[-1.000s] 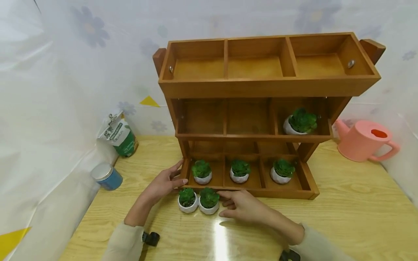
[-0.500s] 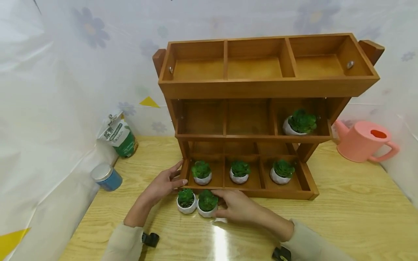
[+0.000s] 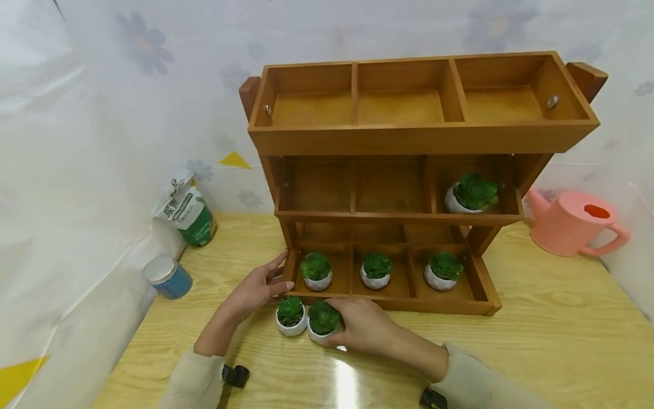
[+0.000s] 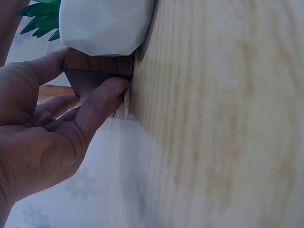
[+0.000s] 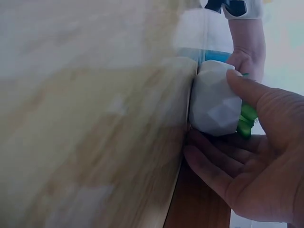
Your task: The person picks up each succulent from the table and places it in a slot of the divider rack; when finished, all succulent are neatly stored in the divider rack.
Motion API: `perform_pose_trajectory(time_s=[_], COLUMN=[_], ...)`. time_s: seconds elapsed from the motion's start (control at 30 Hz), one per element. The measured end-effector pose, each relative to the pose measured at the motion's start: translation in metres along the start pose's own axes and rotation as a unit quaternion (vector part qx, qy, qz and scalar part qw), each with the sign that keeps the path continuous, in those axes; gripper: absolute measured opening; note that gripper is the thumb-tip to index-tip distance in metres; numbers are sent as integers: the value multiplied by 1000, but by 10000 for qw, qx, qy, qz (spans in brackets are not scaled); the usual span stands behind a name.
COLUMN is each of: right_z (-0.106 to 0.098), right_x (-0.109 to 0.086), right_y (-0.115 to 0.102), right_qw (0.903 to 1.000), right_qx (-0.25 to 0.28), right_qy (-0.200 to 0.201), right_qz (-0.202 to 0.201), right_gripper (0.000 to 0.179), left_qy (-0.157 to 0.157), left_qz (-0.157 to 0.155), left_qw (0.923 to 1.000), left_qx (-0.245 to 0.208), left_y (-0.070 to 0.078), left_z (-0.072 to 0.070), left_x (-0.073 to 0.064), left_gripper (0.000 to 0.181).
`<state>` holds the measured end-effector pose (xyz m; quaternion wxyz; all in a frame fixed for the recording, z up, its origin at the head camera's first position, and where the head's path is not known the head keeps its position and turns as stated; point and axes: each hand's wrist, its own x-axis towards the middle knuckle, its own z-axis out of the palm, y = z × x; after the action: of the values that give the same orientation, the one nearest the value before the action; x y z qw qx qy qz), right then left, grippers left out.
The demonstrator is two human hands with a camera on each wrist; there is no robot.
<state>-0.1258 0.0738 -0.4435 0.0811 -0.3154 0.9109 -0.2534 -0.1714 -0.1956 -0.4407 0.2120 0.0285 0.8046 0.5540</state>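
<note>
My left hand (image 3: 258, 289) grips the lower left front corner of the wooden plant shelf (image 3: 424, 139); in the left wrist view the fingers (image 4: 102, 102) pinch that wooden corner (image 4: 97, 64). My right hand (image 3: 365, 326) holds a small potted succulent (image 3: 323, 319) standing on the table before the shelf. The right wrist view has the thumb on one side of its faceted white pot (image 5: 214, 107) and curled fingers on the other. Just left of it stands a second potted succulent (image 3: 290, 317). Three more, a left one (image 3: 317, 272), a middle one (image 3: 376, 271) and a right one (image 3: 443, 271), occupy the bottom tier.
One larger potted succulent (image 3: 470, 194) sits in the middle tier's right compartment. A pink watering can (image 3: 569, 224) stands right of the shelf. To the left are a blue jar (image 3: 171, 278) with a silvery lid and a clipped green-and-white bag (image 3: 191, 216) by the plastic-covered wall.
My right hand has moved left from beside the nearer potted succulent and taken hold of it. Both front pots have shifted very slightly left. The left hand has stayed on the shelf corner.
</note>
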Motion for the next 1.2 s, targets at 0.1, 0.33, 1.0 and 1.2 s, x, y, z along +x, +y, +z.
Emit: perform_pose_trajectory(time_s=[0.1, 0.33, 1.0, 1.2], right_z=[0, -16, -143, -179], right_x=[0, -8, -28, -31], right_y=[0, 2, -14, -18], right_qw=[10000, 9986, 9924, 9886], right_qx=[-29, 510, 531, 270], right_qy=[50, 124, 1048, 1450], right_qz=[-23, -104, -366, -308], right_gripper=[59, 61, 62, 64], left_qy=[-25, -17, -128, -61], left_qz=[1, 56, 52, 18], left_qw=[10000, 10000, 9999, 10000], left_qx=[-52, -25, -21, -43], left_y=[-1, 0, 2, 1], left_z=[0, -1, -2, -1], left_x=[0, 1, -1, 0], left_gripper=[78, 78, 77, 77])
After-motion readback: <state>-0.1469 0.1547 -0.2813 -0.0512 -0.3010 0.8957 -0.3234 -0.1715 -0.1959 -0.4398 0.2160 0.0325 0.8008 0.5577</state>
